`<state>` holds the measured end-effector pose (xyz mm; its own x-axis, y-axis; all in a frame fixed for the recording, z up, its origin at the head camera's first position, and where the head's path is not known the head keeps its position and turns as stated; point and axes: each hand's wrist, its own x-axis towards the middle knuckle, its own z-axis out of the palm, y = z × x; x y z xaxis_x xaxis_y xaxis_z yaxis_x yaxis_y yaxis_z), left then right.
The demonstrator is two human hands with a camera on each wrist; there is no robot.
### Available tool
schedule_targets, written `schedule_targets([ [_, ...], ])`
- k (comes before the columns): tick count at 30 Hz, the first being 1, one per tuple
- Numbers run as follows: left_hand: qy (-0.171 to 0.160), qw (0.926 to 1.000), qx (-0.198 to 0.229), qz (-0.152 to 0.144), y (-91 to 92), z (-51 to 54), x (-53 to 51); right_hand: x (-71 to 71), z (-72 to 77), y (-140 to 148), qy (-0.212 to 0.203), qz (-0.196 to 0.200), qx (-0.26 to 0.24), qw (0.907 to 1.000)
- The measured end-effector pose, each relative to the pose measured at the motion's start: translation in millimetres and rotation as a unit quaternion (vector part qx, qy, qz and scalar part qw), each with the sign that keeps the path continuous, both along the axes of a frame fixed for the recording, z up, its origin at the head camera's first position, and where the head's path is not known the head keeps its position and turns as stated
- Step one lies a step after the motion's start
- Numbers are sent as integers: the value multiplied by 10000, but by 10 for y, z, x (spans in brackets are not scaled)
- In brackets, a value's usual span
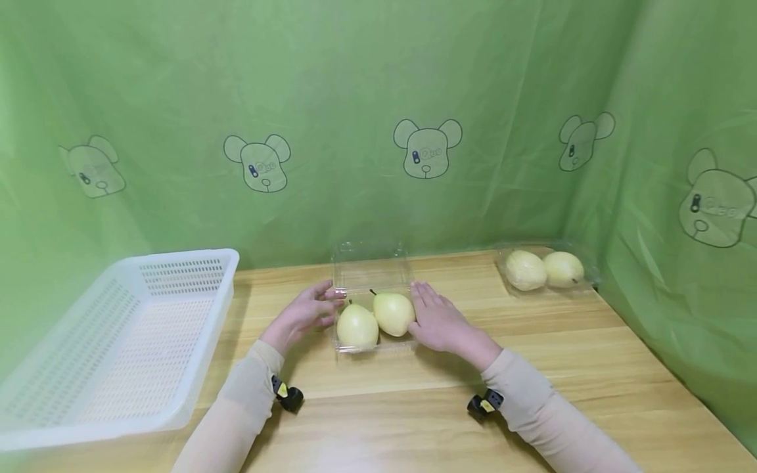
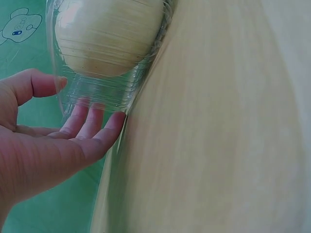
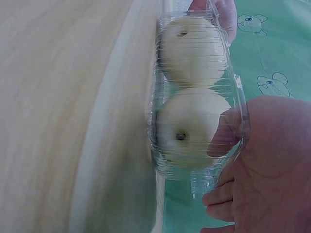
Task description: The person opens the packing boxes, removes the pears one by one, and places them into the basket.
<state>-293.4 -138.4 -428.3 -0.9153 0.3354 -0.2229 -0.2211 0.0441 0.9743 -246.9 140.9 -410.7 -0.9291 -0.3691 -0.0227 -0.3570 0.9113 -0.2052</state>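
Two yellow pears [image 1: 357, 326] [image 3: 193, 127] lie side by side in a clear plastic box [image 1: 369, 268] whose lid stands raised at the back. At the box's left side, my left hand [image 1: 304, 312] touches the wall with spread, slightly bent fingers; the left wrist view shows the fingertips of this hand [image 2: 53, 128] against the ribbed plastic. My right hand [image 1: 439, 320] rests along the right side, fingers extended. In the right wrist view, the thumb of the right hand [image 3: 272, 160] lies over the rim beside the nearer pear.
A white perforated basket [image 1: 204, 348] stands on the left of the wooden table [image 1: 378, 427]. At the back right, another clear box holds two pears [image 1: 525, 270]. Green cloth [image 1: 343, 79] with bear heads hangs behind and at the sides.
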Motion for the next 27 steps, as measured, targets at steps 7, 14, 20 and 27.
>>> schedule_targets([
  [7, 23, 10000, 33, -53, 3, -17, 2, 11, 6, -3, -22, -10, 9, 10000],
  [14, 24, 10000, 20, -86, -1, -17, 1, 12, 20, -14, -3, -25, 31, 10000],
  [20, -63, 10000, 69, -21, 6, -14, 6, 17, 22, -15, -14, -6, 40, 10000],
  [27, -102, 9999, 73, -53, 4, -2, 20, 12, 20, -14, -15, 9, 72, 10000],
])
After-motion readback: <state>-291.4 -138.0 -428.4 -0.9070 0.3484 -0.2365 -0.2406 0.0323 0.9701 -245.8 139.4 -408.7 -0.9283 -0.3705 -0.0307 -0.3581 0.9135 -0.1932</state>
